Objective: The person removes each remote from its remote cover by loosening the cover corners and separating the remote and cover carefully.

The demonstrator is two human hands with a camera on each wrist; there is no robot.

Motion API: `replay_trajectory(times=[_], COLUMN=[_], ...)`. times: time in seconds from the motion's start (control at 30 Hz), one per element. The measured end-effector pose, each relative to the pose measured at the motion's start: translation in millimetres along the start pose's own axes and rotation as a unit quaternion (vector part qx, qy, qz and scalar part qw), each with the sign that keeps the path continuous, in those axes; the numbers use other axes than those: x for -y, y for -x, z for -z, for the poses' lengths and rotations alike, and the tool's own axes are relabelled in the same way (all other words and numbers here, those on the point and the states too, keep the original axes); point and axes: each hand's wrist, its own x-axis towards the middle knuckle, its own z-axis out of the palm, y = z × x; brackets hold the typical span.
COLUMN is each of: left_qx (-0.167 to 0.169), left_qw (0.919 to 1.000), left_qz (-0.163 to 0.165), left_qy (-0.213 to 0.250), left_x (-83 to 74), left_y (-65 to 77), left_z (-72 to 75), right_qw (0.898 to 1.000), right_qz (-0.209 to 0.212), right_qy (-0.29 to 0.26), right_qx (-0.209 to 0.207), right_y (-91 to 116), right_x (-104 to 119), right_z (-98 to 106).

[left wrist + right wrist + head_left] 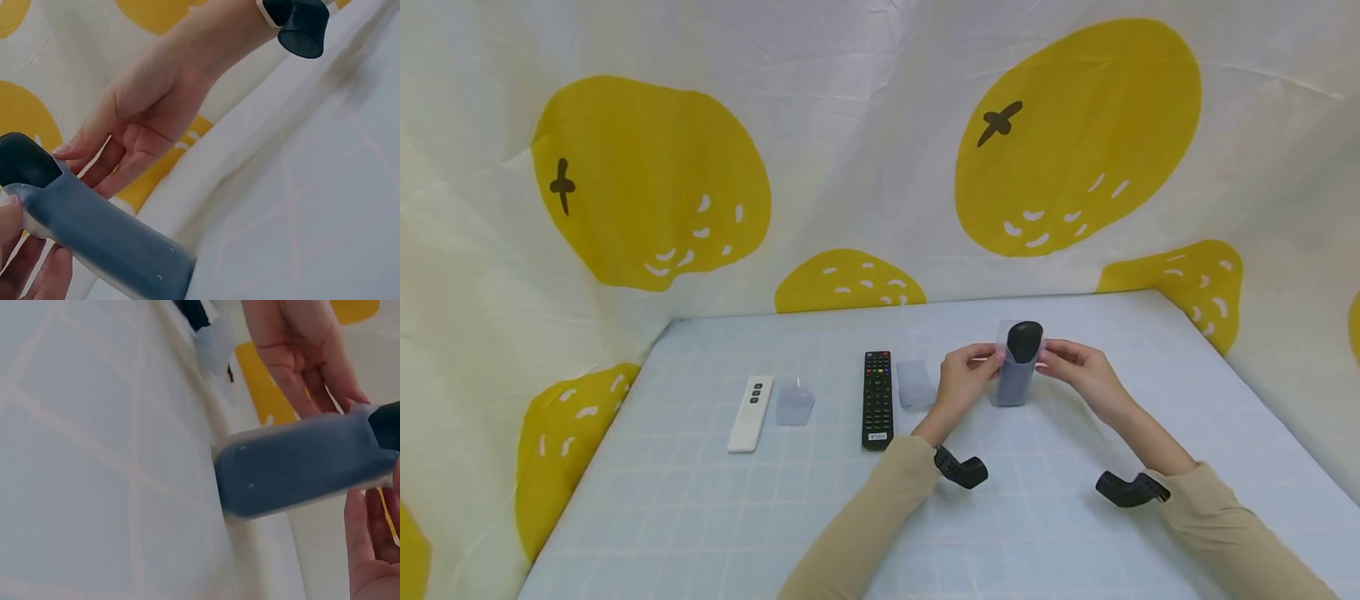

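Observation:
A translucent silicone sleeve (1013,387) stands upright on the table, with a black rounded-end object (1025,342) inside it that looks like a remote control. Its dark top sticks out of the sleeve's opening, while the lower part shows dimly through the wall. My left hand (962,379) pinches the sleeve's left edge near the opening. From the other side, my right hand (1086,379) pinches the right edge at about the same height. In the left wrist view the sleeve's lower end touches the table.
To the left lie a black remote control (877,400) with many buttons and an unfilled translucent sleeve (914,385). Further left are a white remote control (751,414) and a smaller translucent sleeve (794,405). A patterned curtain (865,167) hangs behind the table (700,508).

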Motion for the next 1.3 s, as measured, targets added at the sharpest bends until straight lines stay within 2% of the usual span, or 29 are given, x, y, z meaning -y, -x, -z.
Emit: replay_trajectory(times=[0.17,0.43,0.77,0.97,1.3], left_qx=[0.002,-0.015,-0.028,-0.034,-0.031], left_qw=[1.0000,0.9968,0.9911,0.9887,0.9891], left_qz=[0.000,-0.021,-0.021,-0.041,-0.043], left_qy=[-0.006,-0.075,-0.129,-0.140,-0.137], left_x=[-1.2,-7.0,-11.2,-10.7,-6.1], left_y=[2.3,6.0,12.4,14.9,15.2], left_z=[-0.1,0.3,-2.4,-3.8,-7.4], right_qw=[1.000,0.999,0.998,0.996,0.996], right_qz=[-0.005,-0.029,-0.060,-0.081,-0.086], right_qy=[-0.009,-0.043,-0.010,-0.027,-0.016], right_qx=[0.001,0.008,0.018,0.015,0.008], right_y=[0,0,0,1,4], right_x=[-1,8,18,16,14], right_z=[3,4,5,4,5])
